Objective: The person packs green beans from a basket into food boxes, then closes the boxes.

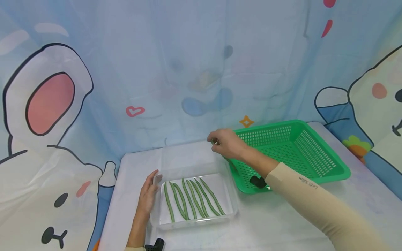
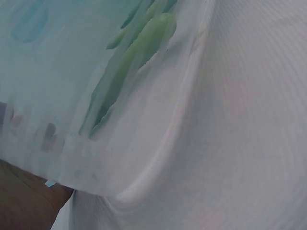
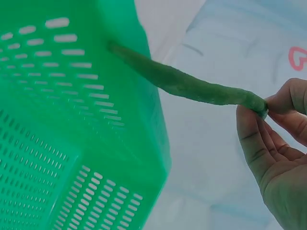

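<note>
My right hand (image 1: 227, 143) pinches one end of a green bean (image 3: 192, 86) between thumb and fingertips, above the near left side of a green plastic basket (image 1: 340, 167). The bean's other end points at the basket and overlaps its rim in the right wrist view. On the table, left of the basket, a clear plastic box (image 1: 194, 225) has several green beans (image 1: 190, 197) lying side by side on its white bottom. My left hand (image 1: 147, 195) holds the box at its left wall; in the left wrist view only part of that hand (image 2: 29, 199) shows.
A white cloth covers the table (image 1: 267, 216). Behind it hangs a light blue curtain (image 1: 176, 62) with cartoon figures. The basket's rim stands close to the box's right wall. Black wrist straps (image 1: 155, 244) show at the wrists.
</note>
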Action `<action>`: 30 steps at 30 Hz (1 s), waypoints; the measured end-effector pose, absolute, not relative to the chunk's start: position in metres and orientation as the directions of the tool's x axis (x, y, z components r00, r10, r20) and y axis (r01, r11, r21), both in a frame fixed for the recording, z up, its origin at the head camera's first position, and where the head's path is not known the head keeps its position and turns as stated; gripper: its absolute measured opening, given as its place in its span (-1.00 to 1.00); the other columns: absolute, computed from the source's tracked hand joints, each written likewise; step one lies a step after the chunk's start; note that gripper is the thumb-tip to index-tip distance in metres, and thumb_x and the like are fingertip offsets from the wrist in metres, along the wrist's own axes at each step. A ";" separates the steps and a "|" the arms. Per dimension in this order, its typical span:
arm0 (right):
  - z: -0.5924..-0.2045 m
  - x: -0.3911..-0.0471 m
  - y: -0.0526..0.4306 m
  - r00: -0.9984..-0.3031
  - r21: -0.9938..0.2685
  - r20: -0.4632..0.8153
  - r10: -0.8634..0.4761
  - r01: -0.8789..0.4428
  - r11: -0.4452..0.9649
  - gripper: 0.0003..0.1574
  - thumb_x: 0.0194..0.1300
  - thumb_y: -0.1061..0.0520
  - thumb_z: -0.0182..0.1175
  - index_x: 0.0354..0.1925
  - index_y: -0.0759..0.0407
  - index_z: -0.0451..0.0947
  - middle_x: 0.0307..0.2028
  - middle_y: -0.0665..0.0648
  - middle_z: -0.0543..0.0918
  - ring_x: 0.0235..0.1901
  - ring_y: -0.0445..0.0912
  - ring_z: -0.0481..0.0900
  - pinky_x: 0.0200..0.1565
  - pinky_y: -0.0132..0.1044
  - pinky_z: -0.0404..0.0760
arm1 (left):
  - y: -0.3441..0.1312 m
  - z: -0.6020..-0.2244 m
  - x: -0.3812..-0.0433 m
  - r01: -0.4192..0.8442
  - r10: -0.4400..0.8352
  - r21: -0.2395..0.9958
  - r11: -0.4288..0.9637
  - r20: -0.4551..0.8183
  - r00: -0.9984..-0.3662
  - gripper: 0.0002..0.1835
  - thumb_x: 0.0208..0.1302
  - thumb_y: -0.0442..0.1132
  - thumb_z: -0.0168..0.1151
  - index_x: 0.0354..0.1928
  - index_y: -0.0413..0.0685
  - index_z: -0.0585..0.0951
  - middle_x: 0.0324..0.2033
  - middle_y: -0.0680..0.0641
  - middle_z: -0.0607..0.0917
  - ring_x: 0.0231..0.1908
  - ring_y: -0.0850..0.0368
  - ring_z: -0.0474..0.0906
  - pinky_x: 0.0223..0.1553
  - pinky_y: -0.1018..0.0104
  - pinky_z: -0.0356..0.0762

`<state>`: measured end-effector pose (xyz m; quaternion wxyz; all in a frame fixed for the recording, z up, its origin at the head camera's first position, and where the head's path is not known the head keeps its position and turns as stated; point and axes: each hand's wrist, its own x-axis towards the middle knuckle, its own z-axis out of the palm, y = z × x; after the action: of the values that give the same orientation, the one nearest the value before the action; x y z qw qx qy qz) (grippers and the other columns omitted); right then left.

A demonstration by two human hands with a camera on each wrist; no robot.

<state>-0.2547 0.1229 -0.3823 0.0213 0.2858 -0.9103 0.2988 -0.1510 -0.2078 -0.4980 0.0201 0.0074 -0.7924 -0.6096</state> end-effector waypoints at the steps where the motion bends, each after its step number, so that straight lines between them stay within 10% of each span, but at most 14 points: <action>1: -0.383 -0.254 0.122 -0.835 -0.533 0.211 -0.508 -0.534 0.656 -0.65 0.24 0.22 0.19 0.01 0.13 0.61 -0.13 0.08 0.65 -0.17 -0.09 0.58 -0.18 -0.20 0.58 | -0.208 -0.498 -0.151 0.014 -0.036 0.966 0.259 0.025 -0.999 -0.41 0.34 -0.41 -0.21 0.41 0.06 0.26 0.41 -0.12 0.24 0.46 -0.10 -0.08 0.35 -0.23 -0.06; 30: -0.409 -0.232 0.100 -0.725 -0.552 0.003 -0.688 -0.575 0.604 -0.67 0.20 0.29 0.13 -0.07 0.15 0.66 -0.46 -0.11 0.60 -0.44 -0.26 0.51 -0.22 -0.29 0.55 | -0.208 -0.500 -0.151 0.036 -0.020 0.966 0.255 0.043 -0.999 -0.42 0.37 -0.43 -0.24 0.42 0.01 0.24 0.44 -0.12 0.16 0.46 -0.10 -0.11 0.34 -0.23 -0.04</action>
<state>-0.2318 0.0997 -0.4091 -0.1057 0.3552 -0.8892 0.2684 -0.1513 -0.2082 -0.4998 0.0232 -0.0052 -0.7918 -0.6103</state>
